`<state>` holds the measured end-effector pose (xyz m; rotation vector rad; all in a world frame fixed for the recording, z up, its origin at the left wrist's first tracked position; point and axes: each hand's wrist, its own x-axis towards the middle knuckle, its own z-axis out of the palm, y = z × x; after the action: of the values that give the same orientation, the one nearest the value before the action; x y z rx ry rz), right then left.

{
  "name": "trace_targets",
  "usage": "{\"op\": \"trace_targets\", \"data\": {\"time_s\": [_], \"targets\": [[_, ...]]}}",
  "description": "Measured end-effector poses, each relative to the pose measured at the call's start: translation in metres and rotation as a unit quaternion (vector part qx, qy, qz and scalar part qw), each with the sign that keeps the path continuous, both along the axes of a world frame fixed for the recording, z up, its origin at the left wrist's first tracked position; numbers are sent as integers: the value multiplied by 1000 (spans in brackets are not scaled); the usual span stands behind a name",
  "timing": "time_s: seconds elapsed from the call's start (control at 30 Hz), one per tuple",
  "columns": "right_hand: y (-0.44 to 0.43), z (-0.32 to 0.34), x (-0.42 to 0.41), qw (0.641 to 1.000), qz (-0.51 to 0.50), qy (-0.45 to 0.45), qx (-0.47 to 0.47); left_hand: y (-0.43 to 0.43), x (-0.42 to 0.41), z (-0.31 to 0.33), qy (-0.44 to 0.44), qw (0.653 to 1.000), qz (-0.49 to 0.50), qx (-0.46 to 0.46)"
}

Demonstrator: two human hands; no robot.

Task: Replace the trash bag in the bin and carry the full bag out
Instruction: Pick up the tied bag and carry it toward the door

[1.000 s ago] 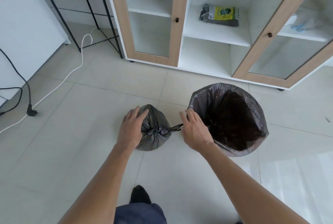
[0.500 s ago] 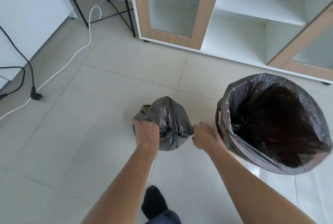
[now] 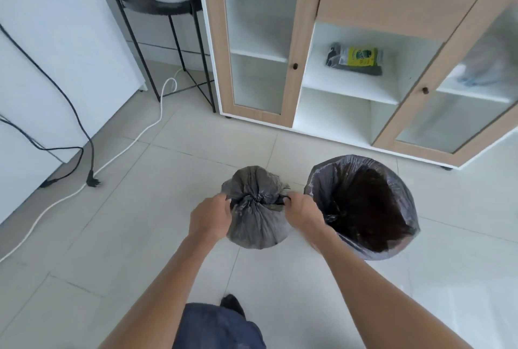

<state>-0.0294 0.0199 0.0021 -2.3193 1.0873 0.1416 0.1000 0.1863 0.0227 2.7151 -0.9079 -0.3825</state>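
Now a dark-trousered knee and a dark foot are seen nearest, at the bottom of the view. Just beyond them, the full bag is found on the tiled floor, gathered and knotted at its top. It is flanked by two hands: the left hand is closed on the bag's left tail, and the right hand is closed on the right tail, fingers curled tight around the plastic on each side. Half a second ago the view was tipped steeply down over the bag; it has since been raised, and the tails are now drawn apart level with the knot. From this it is judged that the knot is being pulled tight, so that sealing is nearly done and carrying out is the step left.

Just to the right of the bag, touching the right wrist or nearly so, the bin is seen, already lined with a fresh bag folded over its rim. The replacement half is therefore taken as finished.

Counted: one tied bag, one lined bin, two hands. Farther off, two cables are counted, a white cable and a black cable, then one cabinet with two glazed doors, one roll of spare bags on its shelf, and one black stand.
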Motion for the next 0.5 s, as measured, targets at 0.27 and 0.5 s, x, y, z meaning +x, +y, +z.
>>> {"op": "trace_targets", "data": {"time_s": [0.27,0.5], "targets": [[-2,157,-122,995,-13,-78,-60,7,-85,123,-17,996,-5,-87],[-16,210,-219,986,-73,-111,-97,-13,-155,182,-39,991,-70,-106]]}}
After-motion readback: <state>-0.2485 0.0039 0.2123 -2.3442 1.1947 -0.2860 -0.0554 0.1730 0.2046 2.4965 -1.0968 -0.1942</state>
